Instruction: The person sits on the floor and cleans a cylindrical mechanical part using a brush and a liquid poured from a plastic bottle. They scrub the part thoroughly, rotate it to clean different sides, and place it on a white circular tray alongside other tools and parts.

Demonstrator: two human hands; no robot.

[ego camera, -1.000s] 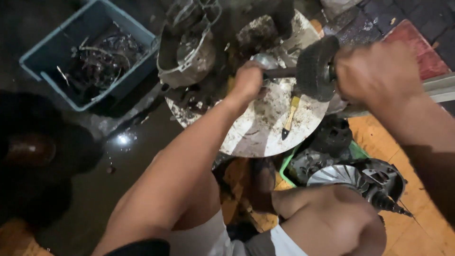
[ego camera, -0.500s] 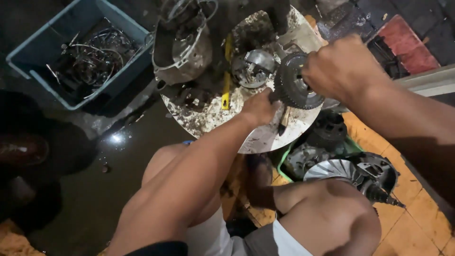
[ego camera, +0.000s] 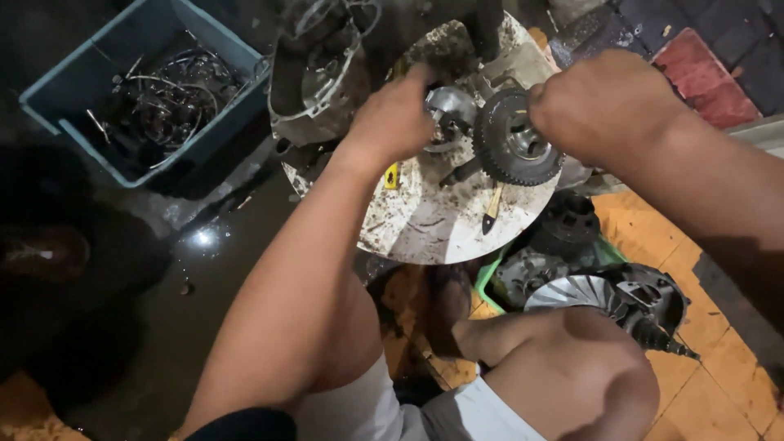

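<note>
Half a second ago my left hand [ego camera: 394,114] lay low on the near edge of the round white tray [ego camera: 433,233]; now it has moved up and sits over the shiny metal hub [ego camera: 452,104] in the upper middle of the frame, fingers curled down onto it, though I cannot tell how tightly they close. The yellow-handled tool [ego camera: 391,175] that showed plainly beside the hub is now mostly hidden under my wrist. My right hand [ego camera: 600,106] has barely shifted: it stays at the upper right, fingers clamped on the rim of the dark toothed gear wheel [ego camera: 514,149], which stands tilted on the tray just right of the hub.

At the upper left, the blue plastic bin [ego camera: 69,86] holds a tangle of metal rings, springs and wires, as before. Just right of it a grey engine casing [ego camera: 314,86] rests against the tray's far edge. The tray itself is smeared with dark grease and carries a small brush with a pale wooden handle [ego camera: 491,211] lying below the gear.

Lower right of the tray, a green basket [ego camera: 487,286] contains dark round engine parts. Beside it, at the right, a finned silver pulley face [ego camera: 581,296] lies on the orange tiled floor [ego camera: 719,392]. A flat red block [ego camera: 710,69] sits in the upper right corner.
</note>
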